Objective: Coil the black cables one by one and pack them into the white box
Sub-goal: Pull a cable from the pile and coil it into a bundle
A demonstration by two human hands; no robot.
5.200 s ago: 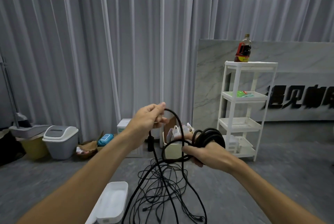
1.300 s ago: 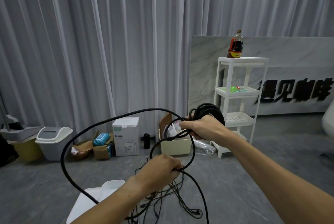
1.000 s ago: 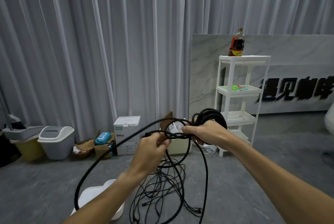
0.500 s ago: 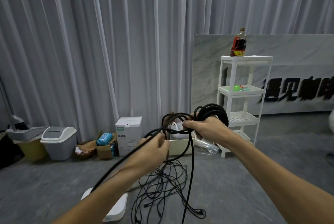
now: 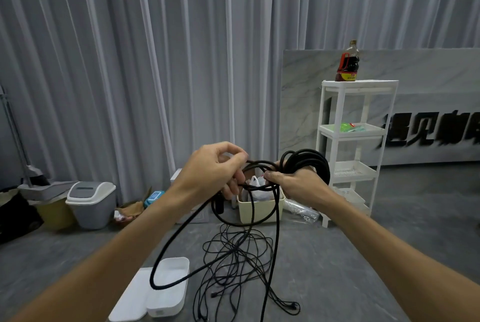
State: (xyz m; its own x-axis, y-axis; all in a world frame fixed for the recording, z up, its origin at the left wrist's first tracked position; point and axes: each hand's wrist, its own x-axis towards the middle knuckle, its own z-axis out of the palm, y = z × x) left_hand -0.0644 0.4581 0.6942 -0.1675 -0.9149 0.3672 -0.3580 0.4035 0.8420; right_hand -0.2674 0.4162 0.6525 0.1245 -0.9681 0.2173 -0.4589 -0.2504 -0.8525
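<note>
My right hand (image 5: 298, 184) grips a thick coil of black cable (image 5: 311, 160) held up at chest height. My left hand (image 5: 213, 171) pinches the free run of the same cable just left of the coil. From that hand the cable drops in a long loop (image 5: 166, 251) that hangs over the white box. The open white box (image 5: 168, 293) lies on the floor at lower left, its lid (image 5: 130, 301) beside it. A tangle of thin black cables (image 5: 233, 259) is spread on the floor to the right of the box.
A white shelf rack (image 5: 355, 145) with a sauce bottle (image 5: 348, 62) on top stands at right. A cream bin (image 5: 259, 207), cardboard boxes and a grey lidded trash bin (image 5: 91, 202) line the curtain. Grey floor spreads to the right.
My left hand has risen from waist height to the coil, bringing another turn of cable up to my right hand. The hanging loop has shortened and now dangles over the white box.
</note>
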